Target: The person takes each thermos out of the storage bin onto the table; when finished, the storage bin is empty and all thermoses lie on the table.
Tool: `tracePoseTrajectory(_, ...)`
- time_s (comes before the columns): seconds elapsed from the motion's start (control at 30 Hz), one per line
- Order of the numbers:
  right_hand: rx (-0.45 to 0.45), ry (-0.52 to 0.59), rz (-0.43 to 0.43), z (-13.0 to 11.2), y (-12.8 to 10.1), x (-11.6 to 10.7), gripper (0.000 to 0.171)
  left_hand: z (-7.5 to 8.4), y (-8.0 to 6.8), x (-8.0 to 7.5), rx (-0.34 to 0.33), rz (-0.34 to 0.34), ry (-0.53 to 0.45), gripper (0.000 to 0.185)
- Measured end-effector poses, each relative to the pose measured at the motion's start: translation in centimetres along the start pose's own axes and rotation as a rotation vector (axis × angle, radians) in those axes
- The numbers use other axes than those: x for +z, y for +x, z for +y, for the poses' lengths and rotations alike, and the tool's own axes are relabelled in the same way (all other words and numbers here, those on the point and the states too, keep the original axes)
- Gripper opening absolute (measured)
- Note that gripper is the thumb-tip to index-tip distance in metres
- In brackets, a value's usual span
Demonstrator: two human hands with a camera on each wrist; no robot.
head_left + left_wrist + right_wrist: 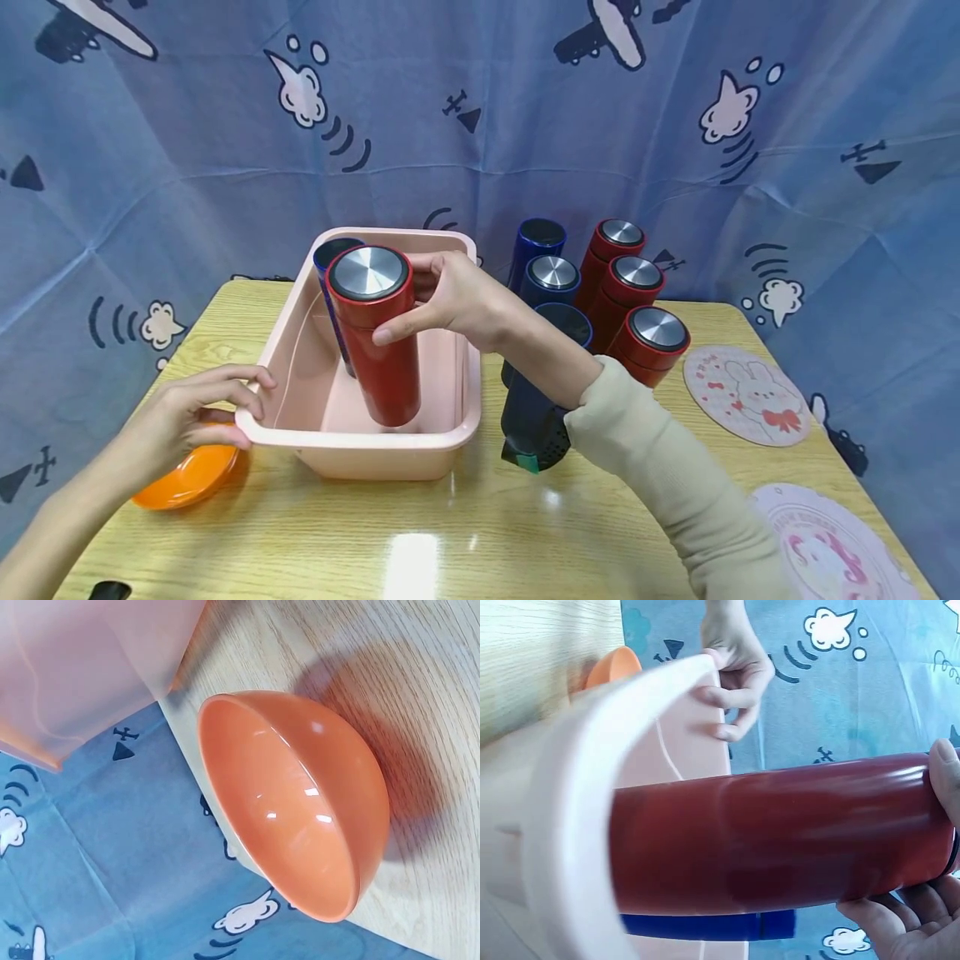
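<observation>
My right hand [461, 300] grips a red thermos [386, 358] near its top, thumb on the near side. Slightly tilted, the thermos reaches down into a pink plastic bin [360, 440]; whether its base touches the bin floor I cannot tell. Behind it to the left, a blue thermos [337, 248] stands in the bin, partly hidden. My left hand [191, 408] pinches the rim at the bin's near left corner, fingers over the edge; the right wrist view also shows this hand [739, 679]. An orange bowl [300, 802] lies below my left hand.
Right of the bin stand three blue thermoses [552, 275] and three red thermoses [636, 275], partly behind my right forearm. Two round printed mats [748, 396] lie along the table's right side. A patterned blue curtain [480, 125] hangs behind the wooden table [300, 533].
</observation>
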State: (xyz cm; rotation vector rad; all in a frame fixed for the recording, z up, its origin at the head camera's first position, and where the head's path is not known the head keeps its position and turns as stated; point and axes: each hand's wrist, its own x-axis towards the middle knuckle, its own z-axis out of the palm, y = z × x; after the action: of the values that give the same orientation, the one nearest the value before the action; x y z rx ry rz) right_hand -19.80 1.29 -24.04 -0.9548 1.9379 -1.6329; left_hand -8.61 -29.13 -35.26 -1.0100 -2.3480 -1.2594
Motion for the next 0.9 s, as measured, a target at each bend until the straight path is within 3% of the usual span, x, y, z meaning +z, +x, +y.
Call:
tracePoseTrajectory(0.13,-0.022,0.021,0.015,-0.8,-0.1,-0.5,0.060,0.0,0.1,0.0,-0.005,-0.004,0.013,0.026)
tracePoseTrajectory(0.37,0.040,-0.019,0.065,-2.3,-0.5,-1.1,0.055,0.1,0.1,0.0,-0.016,-0.010,0.005,0.025)
tracePoseTrajectory(0.7,0.008,-0.003,0.072,-4.2,-1.1,-1.7,0.054,0.3,0.1,0.0,-0.020,-0.009,0.028,0.029)
tracePoseTrajectory(0.9,-0.058,-0.010,0.063,-5.1,-1.9,-2.3,0.049,0.3,0.1,0.0,-0.015,-0.011,0.026,0.028)
